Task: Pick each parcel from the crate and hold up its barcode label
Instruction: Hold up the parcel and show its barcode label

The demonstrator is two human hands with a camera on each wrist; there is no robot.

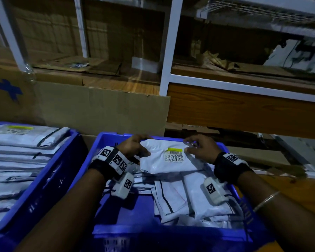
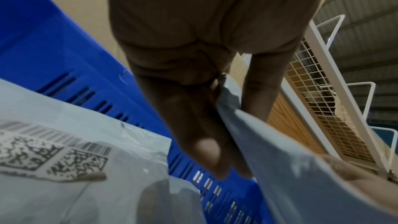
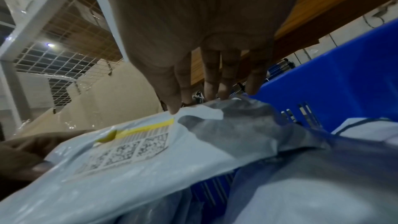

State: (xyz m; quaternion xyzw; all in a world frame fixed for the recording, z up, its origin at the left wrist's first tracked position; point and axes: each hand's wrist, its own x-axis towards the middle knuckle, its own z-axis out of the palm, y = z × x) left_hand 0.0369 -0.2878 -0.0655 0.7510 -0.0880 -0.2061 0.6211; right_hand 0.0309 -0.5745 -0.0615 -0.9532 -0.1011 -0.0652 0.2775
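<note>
Parcel [image 1: 168,157] in left hand [image 1: 133,145] and right hand [image 1: 201,148] grip.

Both arms are bare, with no sleeves. The left wrist [image 1: 111,160] wears a black band with white blocks that show black square patterns. The right wrist [image 1: 229,165] wears the same. A thin bangle [image 1: 265,201] sits on the right forearm, lower right.

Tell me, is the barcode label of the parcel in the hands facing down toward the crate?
No, in the head view the barcode label faces up on the white parcel held by the left hand and right hand.
</note>
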